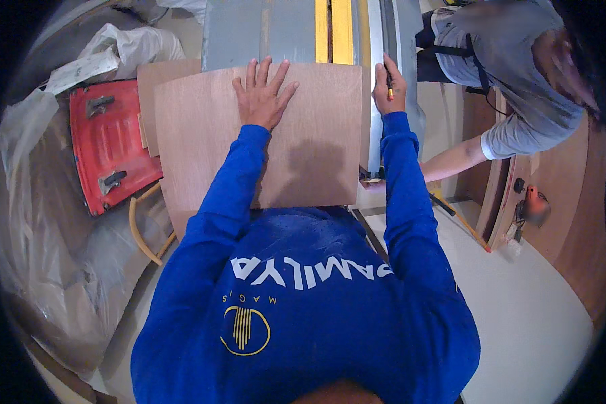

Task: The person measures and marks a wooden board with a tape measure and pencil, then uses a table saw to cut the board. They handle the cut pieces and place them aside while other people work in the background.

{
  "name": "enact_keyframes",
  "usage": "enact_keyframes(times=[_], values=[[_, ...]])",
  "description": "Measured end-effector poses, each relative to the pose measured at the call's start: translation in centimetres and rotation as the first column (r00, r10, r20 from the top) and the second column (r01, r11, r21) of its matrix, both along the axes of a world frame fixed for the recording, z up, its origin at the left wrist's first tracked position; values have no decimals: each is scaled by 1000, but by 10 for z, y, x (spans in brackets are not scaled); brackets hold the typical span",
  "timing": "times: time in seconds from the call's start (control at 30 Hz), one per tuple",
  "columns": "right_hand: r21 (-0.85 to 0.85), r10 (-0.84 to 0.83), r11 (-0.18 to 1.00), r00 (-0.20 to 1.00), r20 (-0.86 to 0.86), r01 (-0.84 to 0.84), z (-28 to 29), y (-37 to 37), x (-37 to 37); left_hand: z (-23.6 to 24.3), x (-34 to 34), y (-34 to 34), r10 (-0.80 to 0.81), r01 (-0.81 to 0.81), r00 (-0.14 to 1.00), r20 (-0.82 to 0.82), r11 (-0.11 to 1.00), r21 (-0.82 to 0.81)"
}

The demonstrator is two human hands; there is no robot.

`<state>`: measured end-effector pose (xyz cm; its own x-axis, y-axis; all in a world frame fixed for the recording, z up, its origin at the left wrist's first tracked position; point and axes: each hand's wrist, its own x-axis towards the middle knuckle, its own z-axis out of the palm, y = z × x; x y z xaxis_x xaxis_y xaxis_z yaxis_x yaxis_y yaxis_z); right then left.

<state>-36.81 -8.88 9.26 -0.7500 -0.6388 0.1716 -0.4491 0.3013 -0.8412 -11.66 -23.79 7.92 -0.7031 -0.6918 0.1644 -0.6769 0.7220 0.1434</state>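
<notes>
A thin sheet of plywood (310, 148) lies in front of me, over the near end of a grey machine table (249, 34) that looks like a table saw. Fingers spread, my left hand (262, 94) presses flat on the sheet near its far edge. To the right of the sheet runs a long metal fence (372, 128). My right hand (390, 91) rests on this fence, its fingers curled round a pencil (390, 84) with a red end. Part of the right hand's grip is hidden from above.
A co-worker in a grey shirt (545, 114) leans in at right, one arm reaching to the fence's near end. An orange power tool (535, 205) lies on brown boards (565, 182). At left are a red plastic panel (114, 148), a curved wooden piece (138, 229) and plastic sheeting (40, 222).
</notes>
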Motion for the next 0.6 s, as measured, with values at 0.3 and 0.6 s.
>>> enact_keyframes(times=[0.3,0.6], values=[[-12,25,1000,999,39,-25,5,-1,0,0,-3,0,14,-13,1000,11,1000,-26],[22,75,997,997,-24,-74,13,16,18,-2,-5,2,32,-32,999,20,999,-17]])
